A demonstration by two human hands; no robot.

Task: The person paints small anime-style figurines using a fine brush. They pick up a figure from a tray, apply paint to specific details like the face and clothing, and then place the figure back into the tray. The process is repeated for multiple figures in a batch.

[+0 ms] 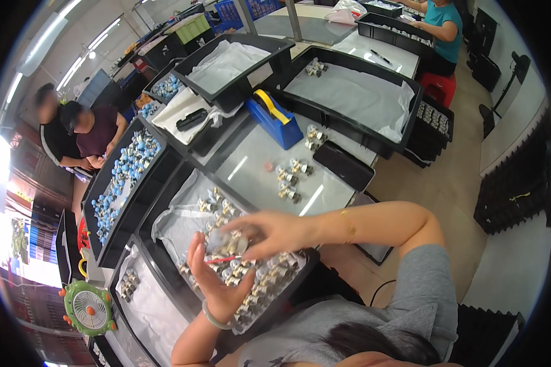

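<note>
Over a black tray (152, 229) lined with white sheeting, my two hands face each other. My left hand (217, 287), a pale bracelet at its wrist, is tilted upward with fingers stretched and thumb apart. A thin red stick-like thing (223, 260) crosses by its fingers; whether it is gripped is unclear. My right hand (266, 234) reaches in from the right, fingers bent and partly smeared by motion. A small greyish thing shows at its fingertips, too blurred to name. Beneath both hands, many small metal fittings (266, 287) with white and brass-coloured parts stand in rows.
Several fittings (288, 177) lie on the table beside a black phone-like slab (343, 165) and a blue tape dispenser (275, 119). Left are a tray of blue-capped parts (90, 214) and a green fan (89, 309). Other people work at the far left and far right.
</note>
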